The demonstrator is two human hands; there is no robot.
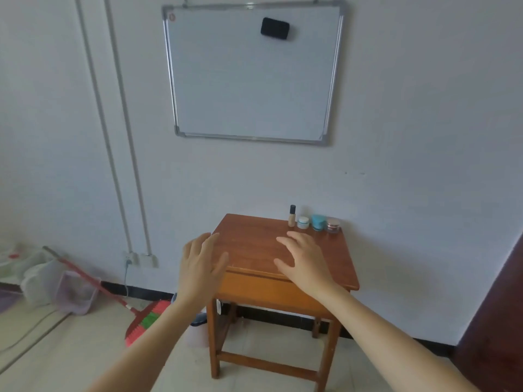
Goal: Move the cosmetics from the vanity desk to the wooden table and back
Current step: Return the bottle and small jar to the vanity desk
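Observation:
A small wooden table [254, 239] stands against the white wall. Along its back right edge stand several cosmetics in a row: a slim beige bottle with a dark cap [292, 216], a small white jar [303, 222], a teal jar [318, 222] and a jar with a rose-gold lid [333, 225]. My left hand [202, 264] hovers over the table's front left corner, fingers spread, holding nothing. My right hand [304, 260] hovers over the tabletop in front of the jars, fingers apart and empty, a short way from them.
A whiteboard [252, 75] with a black eraser [275, 28] hangs above the table. A red broom [119, 298] and plastic bins [56, 284] lie on the floor at the left. Dark wooden furniture [498, 321] stands at the right edge.

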